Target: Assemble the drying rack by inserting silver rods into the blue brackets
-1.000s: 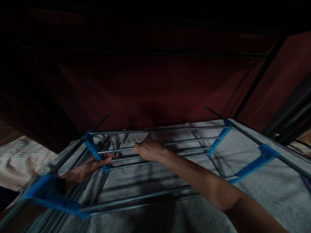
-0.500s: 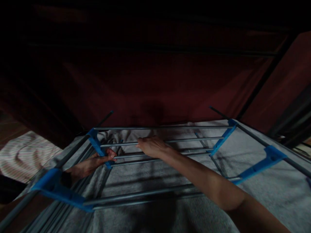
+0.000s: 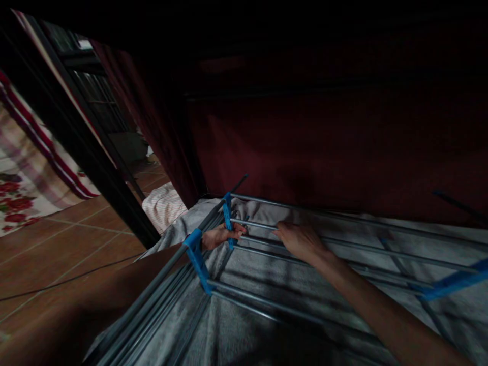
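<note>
Drying rack [image 3: 198,257] — one; grey towel [image 3: 263,277] — one

Dim room, dark red fabric behind

A deep red curtain [image 3: 324,147] fills the back, nearly black toward the top. At left lies a terracotta tiled floor [image 3: 57,249] with a thin dark cable [image 3: 57,282] across it. A black post [image 3: 76,147] slants upward beside a barred window [image 3: 95,101], and a floral, striped cloth [image 3: 19,178] hangs at the edge.
</note>
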Tool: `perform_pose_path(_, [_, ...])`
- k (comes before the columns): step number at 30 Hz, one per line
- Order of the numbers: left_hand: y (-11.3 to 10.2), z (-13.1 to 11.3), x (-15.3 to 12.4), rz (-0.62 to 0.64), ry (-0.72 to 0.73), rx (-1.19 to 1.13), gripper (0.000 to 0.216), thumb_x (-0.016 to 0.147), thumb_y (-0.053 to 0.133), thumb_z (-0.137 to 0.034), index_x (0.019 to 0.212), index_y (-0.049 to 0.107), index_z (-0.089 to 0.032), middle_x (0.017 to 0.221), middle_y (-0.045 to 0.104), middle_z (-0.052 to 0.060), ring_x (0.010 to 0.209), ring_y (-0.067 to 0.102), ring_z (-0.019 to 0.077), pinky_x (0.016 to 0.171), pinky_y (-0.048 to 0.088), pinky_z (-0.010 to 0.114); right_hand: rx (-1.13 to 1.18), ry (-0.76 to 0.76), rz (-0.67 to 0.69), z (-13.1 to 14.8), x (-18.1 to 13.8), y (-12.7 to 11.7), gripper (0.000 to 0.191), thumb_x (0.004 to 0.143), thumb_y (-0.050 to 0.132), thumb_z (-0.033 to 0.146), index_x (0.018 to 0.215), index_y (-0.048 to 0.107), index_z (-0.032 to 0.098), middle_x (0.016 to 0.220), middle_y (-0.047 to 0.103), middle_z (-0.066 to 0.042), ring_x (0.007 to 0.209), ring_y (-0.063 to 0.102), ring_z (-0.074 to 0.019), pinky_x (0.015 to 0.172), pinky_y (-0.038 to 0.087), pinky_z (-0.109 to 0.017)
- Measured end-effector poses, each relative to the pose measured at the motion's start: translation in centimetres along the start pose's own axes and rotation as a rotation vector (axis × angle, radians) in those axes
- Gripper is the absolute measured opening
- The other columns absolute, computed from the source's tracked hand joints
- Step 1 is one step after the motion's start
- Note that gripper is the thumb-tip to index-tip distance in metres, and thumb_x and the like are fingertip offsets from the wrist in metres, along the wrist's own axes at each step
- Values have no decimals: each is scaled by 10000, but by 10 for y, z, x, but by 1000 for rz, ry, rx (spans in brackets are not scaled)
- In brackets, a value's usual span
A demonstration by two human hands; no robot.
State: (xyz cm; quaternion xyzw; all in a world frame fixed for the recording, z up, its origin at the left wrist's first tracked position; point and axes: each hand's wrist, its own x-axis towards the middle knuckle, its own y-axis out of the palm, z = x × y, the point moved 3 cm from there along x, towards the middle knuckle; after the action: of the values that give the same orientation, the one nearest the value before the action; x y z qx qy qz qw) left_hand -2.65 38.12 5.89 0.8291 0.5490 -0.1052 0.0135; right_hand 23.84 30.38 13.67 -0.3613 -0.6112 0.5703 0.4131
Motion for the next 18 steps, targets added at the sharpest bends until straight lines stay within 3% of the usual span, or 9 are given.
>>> perform_pose_path(8, [10, -20, -16, 13, 12, 40, 161, 659, 818, -353, 773, 751, -260, 902, 750, 32, 965, 656, 288, 910, 477, 426, -10, -1, 28, 0, 1, 6, 368, 1039, 324, 405, 1140, 617, 208, 1023, 744, -118, 960, 711, -267, 786, 486, -335])
perform_pose_path(18, [18, -32, -27, 14, 14, 41, 123, 680, 811, -360, 752, 733, -300, 938, 765, -13, 1071, 664, 284, 972, 490, 412, -24, -20, 25, -1, 1, 3, 385, 1043, 322, 414, 1106, 632, 195, 1001, 742, -121, 949, 712, -266, 770, 469, -326])
